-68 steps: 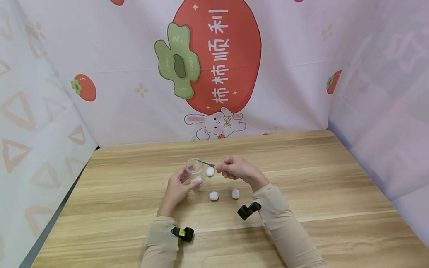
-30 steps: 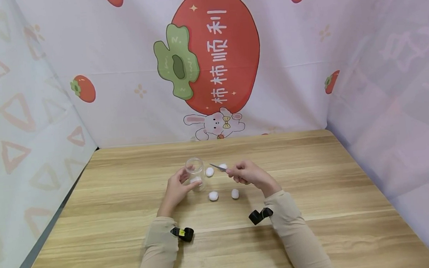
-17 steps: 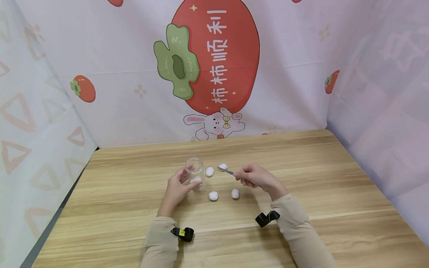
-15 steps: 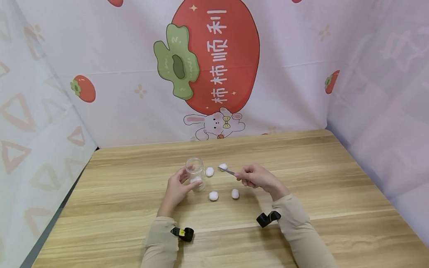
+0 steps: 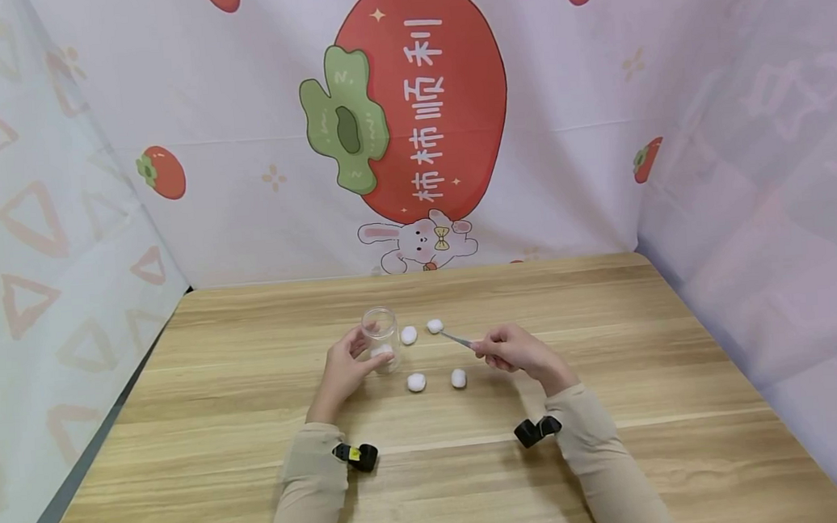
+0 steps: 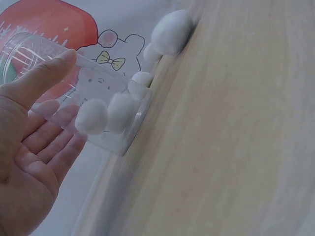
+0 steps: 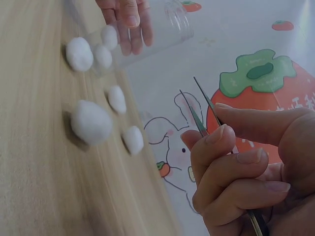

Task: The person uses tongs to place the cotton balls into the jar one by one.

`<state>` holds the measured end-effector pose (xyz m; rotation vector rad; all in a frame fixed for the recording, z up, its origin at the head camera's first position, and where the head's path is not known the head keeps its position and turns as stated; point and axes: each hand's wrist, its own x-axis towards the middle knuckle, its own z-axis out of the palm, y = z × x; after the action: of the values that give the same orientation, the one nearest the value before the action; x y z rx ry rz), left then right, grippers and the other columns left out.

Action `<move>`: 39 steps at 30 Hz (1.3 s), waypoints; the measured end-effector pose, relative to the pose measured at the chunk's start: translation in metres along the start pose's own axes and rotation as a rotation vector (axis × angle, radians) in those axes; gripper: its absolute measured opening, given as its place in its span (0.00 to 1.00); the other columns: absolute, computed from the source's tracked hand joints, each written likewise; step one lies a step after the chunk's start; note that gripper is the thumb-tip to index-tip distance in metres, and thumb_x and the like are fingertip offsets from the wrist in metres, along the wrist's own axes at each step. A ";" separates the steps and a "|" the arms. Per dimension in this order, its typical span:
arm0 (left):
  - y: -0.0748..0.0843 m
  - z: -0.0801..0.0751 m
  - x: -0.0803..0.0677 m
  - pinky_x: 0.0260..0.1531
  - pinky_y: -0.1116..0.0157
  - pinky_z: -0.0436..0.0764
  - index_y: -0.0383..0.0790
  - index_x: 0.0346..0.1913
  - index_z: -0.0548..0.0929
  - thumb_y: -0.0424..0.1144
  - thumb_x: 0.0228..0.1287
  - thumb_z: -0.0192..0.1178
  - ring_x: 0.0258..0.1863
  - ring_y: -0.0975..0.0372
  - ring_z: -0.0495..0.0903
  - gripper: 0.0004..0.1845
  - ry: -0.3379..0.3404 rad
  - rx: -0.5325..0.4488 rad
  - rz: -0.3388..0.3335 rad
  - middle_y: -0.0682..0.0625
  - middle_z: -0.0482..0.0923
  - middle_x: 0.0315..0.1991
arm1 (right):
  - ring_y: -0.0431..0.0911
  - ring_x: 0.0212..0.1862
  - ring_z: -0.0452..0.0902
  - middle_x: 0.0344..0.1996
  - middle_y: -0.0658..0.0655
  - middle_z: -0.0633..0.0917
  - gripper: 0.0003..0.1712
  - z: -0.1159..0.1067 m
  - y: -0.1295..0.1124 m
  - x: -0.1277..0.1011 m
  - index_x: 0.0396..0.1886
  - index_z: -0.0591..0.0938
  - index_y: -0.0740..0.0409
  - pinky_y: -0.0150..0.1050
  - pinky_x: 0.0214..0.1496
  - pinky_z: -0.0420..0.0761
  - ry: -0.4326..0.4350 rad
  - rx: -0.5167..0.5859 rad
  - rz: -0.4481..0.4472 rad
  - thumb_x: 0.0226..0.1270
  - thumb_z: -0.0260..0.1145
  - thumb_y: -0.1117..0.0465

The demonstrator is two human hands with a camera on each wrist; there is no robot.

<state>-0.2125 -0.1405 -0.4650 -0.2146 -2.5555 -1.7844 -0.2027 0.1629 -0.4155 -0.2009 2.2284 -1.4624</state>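
Note:
A small clear jar [image 5: 382, 337] stands upright on the wooden table [image 5: 256, 435], and my left hand [image 5: 344, 369] holds it between thumb and fingers. In the left wrist view the jar [image 6: 83, 93] has two cotton balls [image 6: 91, 117] at its bottom. My right hand [image 5: 510, 351] pinches thin metal tweezers [image 5: 457, 339]. Their tips point left, just short of the far cotton ball [image 5: 434, 325]. In the right wrist view the tweezers [image 7: 199, 115] are slightly spread with nothing between the tips.
Three more cotton balls lie loose on the table: one beside the jar [image 5: 409, 335] and two nearer me [image 5: 416, 382] [image 5: 459, 378]. Printed cloth walls [image 5: 409, 132] close in the back and both sides.
My right hand has carried the tweezers from over the jar's mouth to the right, reached the far cotton ball, then drawn back a little. The left hand and jar stayed put.

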 end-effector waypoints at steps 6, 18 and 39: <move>-0.001 0.000 0.001 0.67 0.58 0.76 0.35 0.63 0.73 0.35 0.50 0.74 0.63 0.47 0.76 0.35 0.000 0.005 -0.018 0.36 0.76 0.61 | 0.35 0.16 0.60 0.13 0.45 0.72 0.22 -0.003 0.010 -0.003 0.36 0.77 0.78 0.24 0.16 0.56 0.000 -0.022 0.011 0.71 0.58 0.57; 0.000 -0.001 0.000 0.68 0.57 0.76 0.35 0.63 0.73 0.36 0.51 0.73 0.64 0.46 0.75 0.35 -0.006 0.001 -0.015 0.35 0.75 0.62 | 0.35 0.16 0.60 0.13 0.44 0.72 0.21 -0.012 0.021 -0.009 0.35 0.77 0.74 0.24 0.15 0.56 -0.007 -0.049 0.043 0.71 0.58 0.56; -0.004 -0.001 0.002 0.67 0.58 0.77 0.35 0.63 0.73 0.36 0.50 0.74 0.63 0.47 0.76 0.36 -0.002 -0.001 -0.013 0.36 0.76 0.61 | 0.34 0.16 0.62 0.13 0.44 0.73 0.20 -0.026 0.031 -0.017 0.35 0.78 0.75 0.24 0.16 0.57 -0.048 -0.086 0.069 0.71 0.59 0.56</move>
<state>-0.2149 -0.1421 -0.4681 -0.1999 -2.5638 -1.7904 -0.1951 0.2038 -0.4302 -0.1824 2.2393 -1.3133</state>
